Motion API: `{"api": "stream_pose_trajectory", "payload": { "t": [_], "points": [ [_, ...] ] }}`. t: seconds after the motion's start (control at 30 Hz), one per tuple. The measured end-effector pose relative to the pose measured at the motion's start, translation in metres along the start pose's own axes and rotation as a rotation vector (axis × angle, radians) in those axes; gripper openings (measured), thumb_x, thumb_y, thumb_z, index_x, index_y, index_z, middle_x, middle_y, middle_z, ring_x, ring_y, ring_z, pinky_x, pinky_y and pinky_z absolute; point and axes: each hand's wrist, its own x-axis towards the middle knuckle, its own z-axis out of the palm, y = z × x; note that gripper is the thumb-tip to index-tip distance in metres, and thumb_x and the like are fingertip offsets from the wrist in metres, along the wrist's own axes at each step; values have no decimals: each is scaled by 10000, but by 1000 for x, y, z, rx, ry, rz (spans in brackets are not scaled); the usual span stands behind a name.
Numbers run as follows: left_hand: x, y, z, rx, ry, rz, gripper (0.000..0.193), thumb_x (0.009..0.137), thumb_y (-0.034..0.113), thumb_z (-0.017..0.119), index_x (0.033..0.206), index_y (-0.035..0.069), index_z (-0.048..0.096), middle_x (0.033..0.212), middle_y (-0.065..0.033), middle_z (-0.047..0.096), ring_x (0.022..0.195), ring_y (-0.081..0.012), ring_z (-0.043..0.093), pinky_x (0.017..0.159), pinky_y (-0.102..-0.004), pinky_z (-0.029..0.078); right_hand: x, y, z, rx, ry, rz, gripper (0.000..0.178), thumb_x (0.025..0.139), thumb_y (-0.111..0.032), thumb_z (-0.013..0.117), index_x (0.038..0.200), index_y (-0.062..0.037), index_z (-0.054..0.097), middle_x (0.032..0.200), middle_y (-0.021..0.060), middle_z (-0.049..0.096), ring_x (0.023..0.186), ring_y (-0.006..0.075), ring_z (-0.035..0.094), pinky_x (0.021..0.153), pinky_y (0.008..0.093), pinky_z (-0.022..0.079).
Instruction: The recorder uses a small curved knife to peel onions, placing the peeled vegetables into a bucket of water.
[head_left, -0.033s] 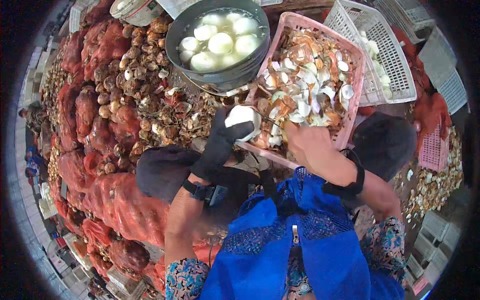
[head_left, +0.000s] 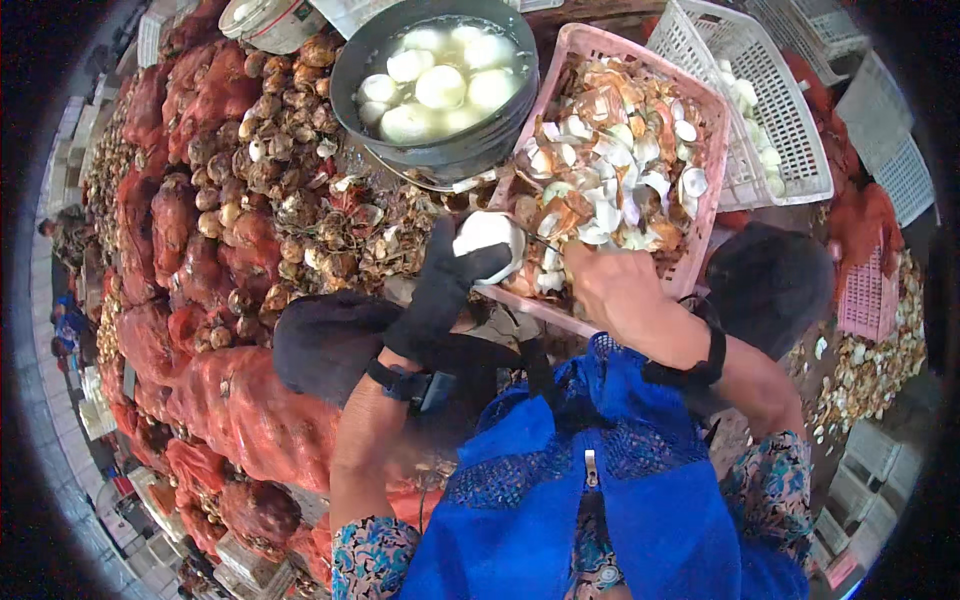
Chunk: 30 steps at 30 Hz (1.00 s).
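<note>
My left hand [head_left: 443,278], in a black glove, is closed around a peeled white onion [head_left: 484,234] above the near left corner of a pink crate [head_left: 715,150]. Bare and closed, my right hand [head_left: 622,290] grips a small knife [head_left: 541,243]; its thin dark blade points left toward the onion, and the handle is hidden in the fingers. Brown skins and white onion peelings [head_left: 610,180] fill the crate. Beyond my left hand stands a dark bucket [head_left: 455,155] of cloudy water with several peeled onions [head_left: 441,87] in it.
Unpeeled onions [head_left: 285,150] and red mesh sacks [head_left: 245,400] are heaped to the left. A white slatted crate [head_left: 800,130] with peeled onions stands far right. A whitish pail [head_left: 280,28] is at the back left. Scattered skins [head_left: 870,380] cover the ground at right.
My left hand and the onion have shifted very slightly to the right. Otherwise the scene looks the same.
</note>
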Motion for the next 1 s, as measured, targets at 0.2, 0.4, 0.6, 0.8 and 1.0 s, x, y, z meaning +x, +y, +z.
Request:
{"api": "stream_pose_trajectory", "payload": {
  "t": [0.2,0.4,0.6,0.8,1.0],
  "points": [
    [1,9,-4,-33,-35,45,612,795,146,740,1297,-21,432,1167,-115,554,1053,-202,581,894,-332,502,13,10,-13,57,-50,-56,248,795,-134,582,981,6,495,608,209,592,616,409,624,538,489,465],
    [0,11,-6,13,-51,124,647,798,154,757,1324,-16,421,1210,-114,538,1067,-196,575,916,-328,489,19,20,-29,96,-91,-109,434,805,-146,565,1194,38,504,628,229,598,642,421,624,581,515,466],
    [4,7,-8,-20,-53,130,648,779,221,778,1293,-14,460,1160,-101,566,1039,-184,574,906,-321,482,20,11,-32,132,-155,-42,218,815,-100,565,991,19,516,677,228,614,672,446,628,603,531,472],
    [8,12,-3,34,141,164,639,753,255,786,1251,-17,491,1157,-106,584,1030,-191,582,898,-324,485,4,-6,-23,161,-26,32,214,820,-111,588,968,11,492,642,215,598,626,434,612,561,517,468],
    [13,1,-5,-133,173,182,482,833,222,681,1242,40,500,1120,-101,586,979,-196,614,818,-334,539,-4,-12,-7,196,0,80,258,836,-150,607,992,13,483,712,233,605,654,440,606,578,529,460]
  ]
}}
